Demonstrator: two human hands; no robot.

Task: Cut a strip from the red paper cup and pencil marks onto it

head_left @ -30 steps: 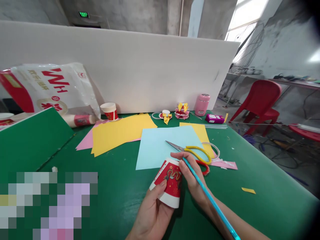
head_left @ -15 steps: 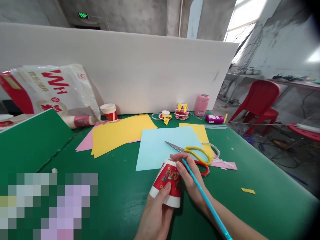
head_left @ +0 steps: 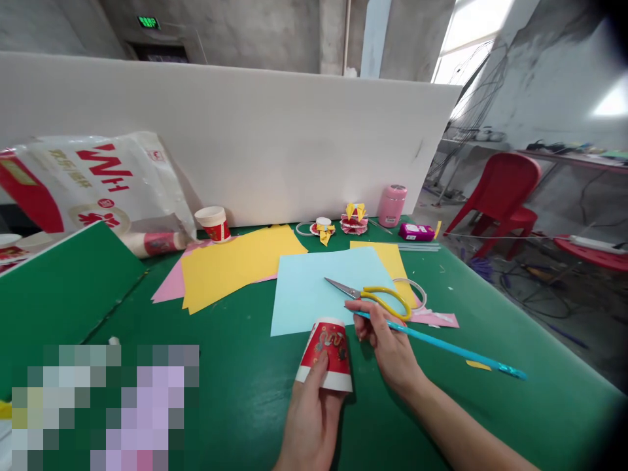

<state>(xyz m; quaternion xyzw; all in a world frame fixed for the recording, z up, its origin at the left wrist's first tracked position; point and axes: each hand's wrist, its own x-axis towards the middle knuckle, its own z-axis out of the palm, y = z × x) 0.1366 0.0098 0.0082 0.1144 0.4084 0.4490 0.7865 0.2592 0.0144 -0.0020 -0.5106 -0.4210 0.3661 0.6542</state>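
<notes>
- In the head view, the left hand (head_left: pixel 310 418) grips a red-and-white paper cup (head_left: pixel 328 356), its thumb pressed on the printed side; the other fingers are hidden by the cup, so I cannot tell whether they sit inside or behind it
- The cup is held above the green table (head_left: pixel 220 392), just in front of the pale blue sheet (head_left: pixel 314 281), its narrower end pointing away from the person and its wider end toward the wrist
- The right hand (head_left: pixel 390 343), to the right of the cup and apart from it, is closed around a blue pencil (head_left: pixel 449 347), whose dark tip points left and whose far end reaches out to the right
- Beyond the right hand, scissors (head_left: pixel 357 294) lie on the blue sheet, blades pointing left, a yellow handle loop showing
- To the right of the scissors are a tape ring (head_left: pixel 420 290) and a pink paper strip (head_left: pixel 434 318); a yellow scrap (head_left: pixel 478 365) lies near the pencil's far end
- Yellow sheets (head_left: pixel 240 265) lie left of the blue one, with another cup (head_left: pixel 214 224) upright behind them
- Along the white board (head_left: pixel 269 150) at the back stands a pink bottle (head_left: pixel 392 206), a purple pack (head_left: pixel 417 232) just beside it
</notes>
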